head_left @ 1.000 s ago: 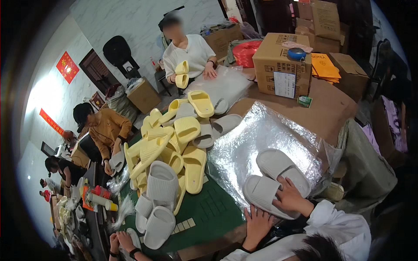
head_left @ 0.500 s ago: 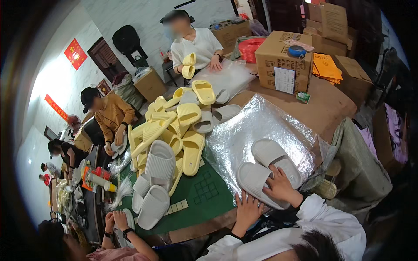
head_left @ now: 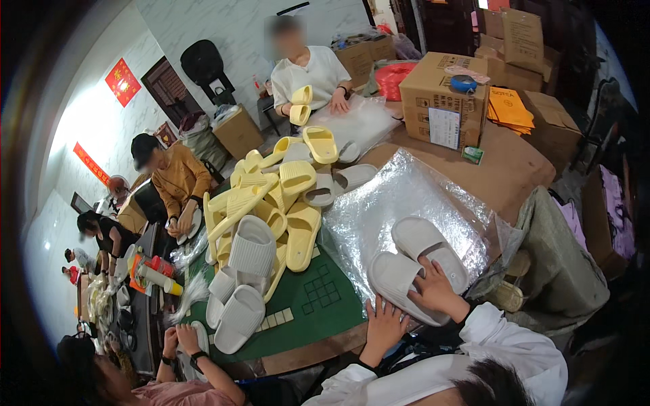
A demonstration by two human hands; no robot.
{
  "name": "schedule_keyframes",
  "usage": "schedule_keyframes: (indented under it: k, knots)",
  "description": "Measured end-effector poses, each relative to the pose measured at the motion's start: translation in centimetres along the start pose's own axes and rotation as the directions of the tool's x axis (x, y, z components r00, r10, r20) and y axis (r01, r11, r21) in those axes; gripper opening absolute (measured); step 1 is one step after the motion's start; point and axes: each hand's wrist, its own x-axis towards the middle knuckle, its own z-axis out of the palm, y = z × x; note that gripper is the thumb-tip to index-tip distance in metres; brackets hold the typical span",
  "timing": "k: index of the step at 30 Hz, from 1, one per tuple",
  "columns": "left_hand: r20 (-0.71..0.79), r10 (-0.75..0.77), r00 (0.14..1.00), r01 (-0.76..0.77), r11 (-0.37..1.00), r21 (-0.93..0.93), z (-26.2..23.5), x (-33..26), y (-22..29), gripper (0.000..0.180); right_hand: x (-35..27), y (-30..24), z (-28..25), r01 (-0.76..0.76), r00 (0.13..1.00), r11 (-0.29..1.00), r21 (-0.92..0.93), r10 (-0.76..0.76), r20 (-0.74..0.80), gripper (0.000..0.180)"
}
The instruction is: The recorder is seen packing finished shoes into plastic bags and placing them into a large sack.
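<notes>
- Two pale grey slippers (head_left: 418, 264) lie side by side on the stack of clear plastic bags (head_left: 406, 196), at our near right of the table.
- Our right hand (head_left: 433, 289) rests spread over both; our left hand (head_left: 384, 327) lies flat and empty at the bag edge.
- We judge it best to keep the pair pressed together, soles flush.
- Their long axes run from near right to far left, toes pointing away from us, as far as we can tell.

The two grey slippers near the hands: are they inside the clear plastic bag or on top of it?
On top: both grey slippers lie uncovered on the clear plastic bag.
</notes>
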Motion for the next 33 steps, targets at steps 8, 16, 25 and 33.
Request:
schedule_keyframes:
  k: [8, 16, 25, 33]
  knots:
    - [0.004, -0.016, 1.000, 0.016, 1.000, -0.023, -0.16, -0.11, -0.02, 0.050, 0.14, 0.20, 0.53, 0.001, 1.000, 0.999, -0.034, 0.000, 0.028, 0.051]
    - [0.030, -0.018, 0.999, 0.019, 1.000, -0.012, 0.05, -0.10, -0.04, 0.049, -0.09, 0.57, 0.92, 0.013, 1.000, 0.998, -0.069, -0.014, -0.009, 0.048]
    - [0.020, 0.004, 1.000, -0.003, 1.000, -0.020, 0.09, -0.07, -0.15, 0.054, 0.07, 0.13, 0.27, 0.016, 1.000, 0.999, -0.037, -0.016, 0.001, 0.049]
    - [0.001, 0.006, 1.000, -0.006, 1.000, -0.002, -0.25, 0.04, -0.04, 0.052, -0.06, 0.02, 0.38, -0.014, 1.000, 0.999, -0.052, 0.015, 0.012, 0.051]
